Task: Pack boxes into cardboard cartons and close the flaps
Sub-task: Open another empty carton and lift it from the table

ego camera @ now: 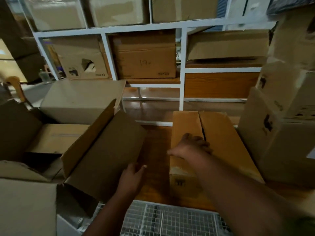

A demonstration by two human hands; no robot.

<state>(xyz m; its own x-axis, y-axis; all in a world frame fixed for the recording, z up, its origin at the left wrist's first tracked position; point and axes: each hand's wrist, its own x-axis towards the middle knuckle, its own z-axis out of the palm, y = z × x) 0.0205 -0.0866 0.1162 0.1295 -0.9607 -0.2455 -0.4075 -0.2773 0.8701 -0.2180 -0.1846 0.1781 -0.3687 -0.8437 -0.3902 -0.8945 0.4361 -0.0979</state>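
Note:
A brown carton [226,143] with its two top flaps folded down stands on the wooden floor at centre right. My right hand [190,147] lies flat on its left flap, fingers spread, thumb over the left edge. To the left, a darker carton [109,155] lies tilted with one flap [88,138] standing up. My left hand [133,178] rests against this carton's near right corner, fingers apart and gripping nothing. An open carton [42,159] with a dark inside sits further left.
White shelving [182,68] filled with cartons stands straight ahead. Stacked cartons [281,116] rise on the right and more cartons [81,99] crowd the left. A wire grid [170,220] lies at my feet. A strip of wooden floor [156,159] runs between the two cartons.

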